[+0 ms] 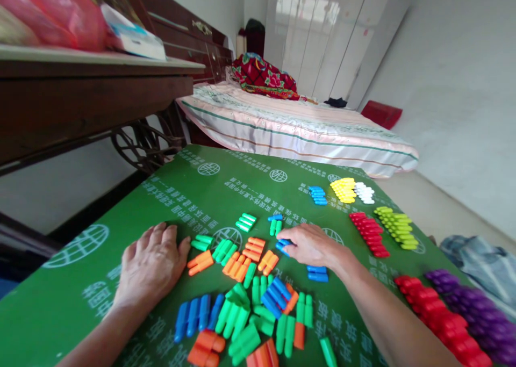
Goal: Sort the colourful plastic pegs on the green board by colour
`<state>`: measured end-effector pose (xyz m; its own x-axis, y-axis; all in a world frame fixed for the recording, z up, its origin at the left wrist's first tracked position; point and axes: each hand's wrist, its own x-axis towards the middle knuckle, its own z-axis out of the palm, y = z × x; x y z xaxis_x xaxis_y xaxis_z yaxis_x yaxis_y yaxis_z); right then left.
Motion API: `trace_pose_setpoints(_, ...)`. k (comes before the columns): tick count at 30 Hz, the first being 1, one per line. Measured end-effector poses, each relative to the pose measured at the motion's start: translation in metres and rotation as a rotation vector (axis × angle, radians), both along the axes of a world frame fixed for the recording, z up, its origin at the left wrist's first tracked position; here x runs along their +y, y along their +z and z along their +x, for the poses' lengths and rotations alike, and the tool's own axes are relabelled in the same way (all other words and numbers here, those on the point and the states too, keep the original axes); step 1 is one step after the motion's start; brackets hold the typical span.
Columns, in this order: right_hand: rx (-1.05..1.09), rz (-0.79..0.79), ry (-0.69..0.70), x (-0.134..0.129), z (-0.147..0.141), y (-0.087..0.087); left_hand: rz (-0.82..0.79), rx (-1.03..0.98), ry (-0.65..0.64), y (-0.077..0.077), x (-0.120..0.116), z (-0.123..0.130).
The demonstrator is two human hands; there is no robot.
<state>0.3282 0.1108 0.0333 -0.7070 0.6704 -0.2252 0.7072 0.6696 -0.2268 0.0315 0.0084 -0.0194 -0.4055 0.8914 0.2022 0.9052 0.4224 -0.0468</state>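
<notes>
My left hand (151,262) lies flat on the green board (226,184), empty, with its thumb near a pair of green pen-shaped plastic pieces (201,242). My right hand (310,243) has its fingertips closed on some blue pen-shaped plastic pieces (283,246). Just behind those fingers lie another blue piece (275,217) and a short green pair (276,227). Orange pieces (236,266) lie between the hands. A mixed heap of green pieces (234,313), blue pieces (192,316) and orange pieces (206,348) spreads closest to me.
Sorted rows stand along the right side: red (368,234), lime (395,227), yellow (343,189), white (364,193), larger red (441,318) and purple (475,313). A blue group (318,195) lies farther back. Beyond the board is a bed (298,130); a dark wooden table (92,98) stands left.
</notes>
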Motion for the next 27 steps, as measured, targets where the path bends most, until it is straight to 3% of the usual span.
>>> trace_pose_setpoints(8,-0.058,0.120,-0.390,0.047,0.064,-0.022,0.000,0.023,0.002,-0.003,0.000,-0.001)
trace_pose_setpoints(15,-0.139,0.218,-0.736,0.053,0.068,-0.032,0.001,0.002,0.005,-0.002,0.001,-0.002)
trace_pose_setpoints(27,-0.129,0.194,-0.840,0.068,0.062,-0.035,0.012,-0.016,0.004,-0.003,0.002,-0.003)
